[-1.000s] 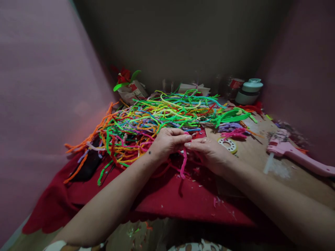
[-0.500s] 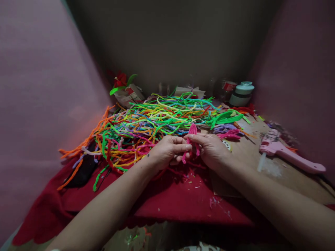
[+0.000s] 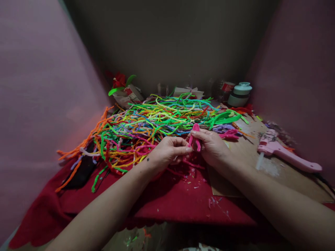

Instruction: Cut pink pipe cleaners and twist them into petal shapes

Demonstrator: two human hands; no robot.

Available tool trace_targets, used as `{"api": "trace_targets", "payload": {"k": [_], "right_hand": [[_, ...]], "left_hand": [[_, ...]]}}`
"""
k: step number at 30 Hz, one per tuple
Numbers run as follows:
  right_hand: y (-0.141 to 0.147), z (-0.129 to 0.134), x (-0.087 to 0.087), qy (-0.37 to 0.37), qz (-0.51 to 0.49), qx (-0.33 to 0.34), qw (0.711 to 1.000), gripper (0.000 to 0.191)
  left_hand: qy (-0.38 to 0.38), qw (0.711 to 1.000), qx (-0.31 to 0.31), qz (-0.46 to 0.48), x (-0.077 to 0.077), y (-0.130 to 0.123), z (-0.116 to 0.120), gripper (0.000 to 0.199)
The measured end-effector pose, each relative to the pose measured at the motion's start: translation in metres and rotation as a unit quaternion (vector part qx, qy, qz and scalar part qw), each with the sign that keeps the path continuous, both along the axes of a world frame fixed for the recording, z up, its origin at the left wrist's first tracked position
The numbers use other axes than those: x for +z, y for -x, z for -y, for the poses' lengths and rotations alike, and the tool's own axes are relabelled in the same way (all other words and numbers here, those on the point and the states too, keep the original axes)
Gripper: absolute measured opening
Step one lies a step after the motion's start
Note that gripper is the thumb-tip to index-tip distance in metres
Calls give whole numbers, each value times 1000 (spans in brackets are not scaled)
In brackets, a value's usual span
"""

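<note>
A folded pink fuzzy strip [image 3: 196,128] stands up between my two hands, its loop at the top and its ends hanging below. My left hand [image 3: 174,150] pinches a lower end of it between thumb and fingers. On the other side, my right hand [image 3: 209,144] grips the folded strip just under the loop. Right behind the hands lies a big tangled pile of coloured fuzzy stems [image 3: 157,118], mostly green, yellow and orange. More pink pieces [image 3: 229,134] rest to the right of my right hand.
A pink glue gun [image 3: 288,153] lies on a brown board [image 3: 235,183] at right. Behind are a mint-lidded jar [image 3: 240,94] and a red flower [image 3: 119,80]. A dark flat object [image 3: 81,172] sits at left on the red cloth [image 3: 167,205], which holds small scraps.
My left hand's grip has moved to a lower end of the pink strip, and my right hand now holds it nearer the loop. The view has shifted slightly.
</note>
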State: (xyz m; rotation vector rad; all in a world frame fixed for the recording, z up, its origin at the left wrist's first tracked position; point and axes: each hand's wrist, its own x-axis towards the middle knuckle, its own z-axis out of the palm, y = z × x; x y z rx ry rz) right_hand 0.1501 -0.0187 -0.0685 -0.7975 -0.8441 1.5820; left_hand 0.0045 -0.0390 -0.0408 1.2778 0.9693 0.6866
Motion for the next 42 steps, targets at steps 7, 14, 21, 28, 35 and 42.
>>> {"api": "trace_targets", "payload": {"k": [7, 14, 21, 28, 35, 42], "right_hand": [[1, -2, 2, 6, -54, -50, 997, 15], [3, 4, 8, 39, -100, -53, 993, 18], [-7, -7, 7, 40, -106, -74, 991, 18], [-10, -9, 10, 37, -114, -69, 990, 17], [-2, -1, 5, 86, -133, -15, 987, 16], [2, -1, 2, 138, -144, 6, 980, 10]], "left_hand": [[-62, 997, 11, -45, 2, -8, 7, 18], [-55, 998, -29, 6, -3, -13, 13, 17], [-46, 994, -102, -8, 1, -14, 24, 41], [-204, 975, 77, -37, -5, -5, 5, 17], [-604, 781, 72, -139, -14, -2, 8, 15], [-677, 720, 26, -151, -12, -4, 13, 23]]}}
